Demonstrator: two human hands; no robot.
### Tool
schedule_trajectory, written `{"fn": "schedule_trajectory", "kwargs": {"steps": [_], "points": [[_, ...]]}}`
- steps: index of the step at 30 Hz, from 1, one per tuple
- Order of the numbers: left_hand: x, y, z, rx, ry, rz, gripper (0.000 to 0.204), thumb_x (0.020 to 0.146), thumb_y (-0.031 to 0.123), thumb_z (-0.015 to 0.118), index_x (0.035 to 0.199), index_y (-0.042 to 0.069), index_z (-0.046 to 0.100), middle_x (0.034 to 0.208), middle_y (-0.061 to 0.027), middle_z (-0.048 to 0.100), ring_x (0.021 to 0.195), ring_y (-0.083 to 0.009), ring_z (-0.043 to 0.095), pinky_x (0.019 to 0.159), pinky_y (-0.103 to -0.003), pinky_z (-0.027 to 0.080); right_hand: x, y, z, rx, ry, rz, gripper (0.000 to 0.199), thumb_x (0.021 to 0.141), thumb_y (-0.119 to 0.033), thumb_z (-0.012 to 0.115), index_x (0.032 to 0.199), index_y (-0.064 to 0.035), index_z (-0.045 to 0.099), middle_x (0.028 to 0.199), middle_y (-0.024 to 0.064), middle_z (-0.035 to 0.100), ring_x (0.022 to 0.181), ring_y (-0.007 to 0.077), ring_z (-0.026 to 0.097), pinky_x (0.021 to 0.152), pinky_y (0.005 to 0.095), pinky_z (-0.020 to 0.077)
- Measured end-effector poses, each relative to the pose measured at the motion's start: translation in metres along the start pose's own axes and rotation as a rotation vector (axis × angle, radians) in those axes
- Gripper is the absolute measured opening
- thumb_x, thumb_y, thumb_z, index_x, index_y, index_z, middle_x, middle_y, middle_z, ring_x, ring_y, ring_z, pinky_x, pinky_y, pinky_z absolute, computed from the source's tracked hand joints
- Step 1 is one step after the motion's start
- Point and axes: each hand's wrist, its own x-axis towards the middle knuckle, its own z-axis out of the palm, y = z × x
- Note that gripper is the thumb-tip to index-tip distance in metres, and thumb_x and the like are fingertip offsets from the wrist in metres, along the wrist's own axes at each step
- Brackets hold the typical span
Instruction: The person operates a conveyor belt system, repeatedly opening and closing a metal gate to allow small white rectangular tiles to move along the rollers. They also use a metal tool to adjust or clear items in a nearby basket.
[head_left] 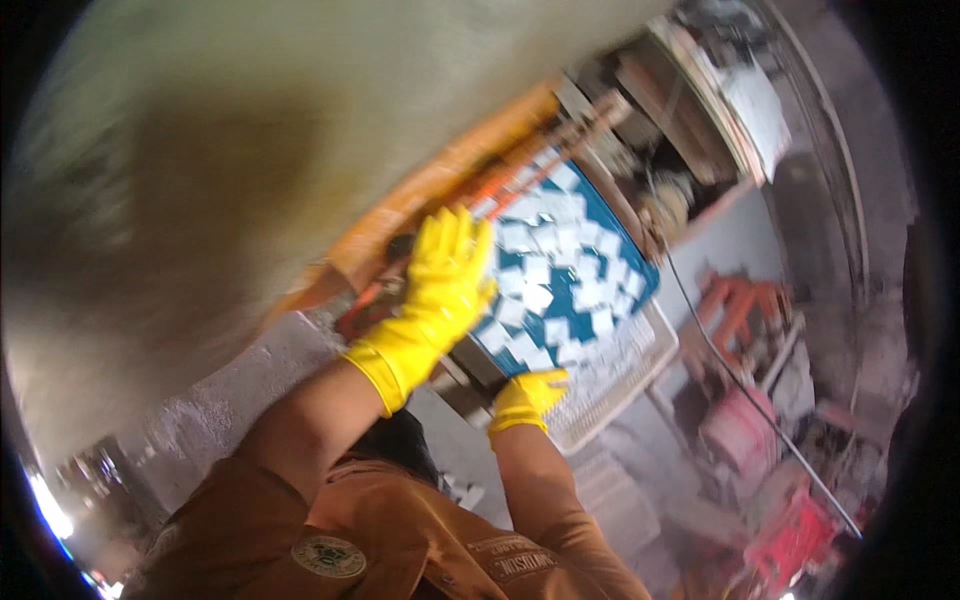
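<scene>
A blue panel with white squares is gripped at its six-o'clock edge by the right hand; the left hand is spread wide at nine o'clock.

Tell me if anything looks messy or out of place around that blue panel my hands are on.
The white squares on the blue panel lie crooked and unevenly spaced, some overlapping. The left hand lies flat by its edge; the right hand grips its lower edge. The picture is blurred, so damage cannot be judged.
</scene>
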Motion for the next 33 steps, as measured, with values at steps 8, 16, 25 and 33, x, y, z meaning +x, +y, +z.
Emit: {"fn": "schedule_trajectory", "kwargs": {"steps": [8,16,25,33], "points": [[-0.231,-0.043,-0.073,-0.283,-0.158,0.255,0.068,0.091,0.034,0.069,0.148,0.002,0.051,0.147,-0.0226,0.054,0.136,-0.04,0.052,0.117,-0.052,0.038,0.0,0.019,-0.051,1.418,-0.157,0.426,0.073,0.104,-0.041,0.053,0.154,0.009,0.036,0.136,0.0184,0.064,0.12,0.0372,0.065,0.1,0.0484,0.0522],[-0.631,-0.108,-0.151,-0.141,-0.705,-1.406,0.055,0.088,0.042,0.072,0.129,0.005,0.069,0.128,-0.0218,0.069,0.121,-0.0386,0.065,0.101,-0.049,0.051,-0.027,-0.05,0.02,0.943,0.503,-0.368,0.059,0.105,-0.047,0.047,0.138,-0.0009,0.061,0.123,0.014,0.07,0.106,0.0295,0.069,0.088,0.041,0.0546],[-0.985,-0.026,-0.074,-0.343,-0.758,-2.125,0.062,0.086,0.054,0.076,0.139,0.023,0.068,0.145,-0.0112,0.062,0.137,-0.0355,0.055,0.112,-0.044,0.045,-0.136,-0.141,0.079,1.267,-0.457,-0.873,0.045,0.103,-0.038,0.056,0.134,-0.0058,0.063,0.112,0.0082,0.071,0.092,0.0225,0.067,0.076,0.0352,0.053],[-0.804,-0.156,-0.079,-0.374,0.046,-1.51,0.082,0.084,0.048,0.078,0.145,-0.001,0.053,0.148,-0.0265,0.054,0.138,-0.043,0.049,0.115,-0.049,0.039,-0.159,-0.18,0.057,1.347,-0.695,-0.979,0.034,0.102,-0.029,0.064,0.13,-0.0103,0.066,0.102,0.003,0.071,0.08,0.0163,0.065,0.066,0.03,0.0516]]}}
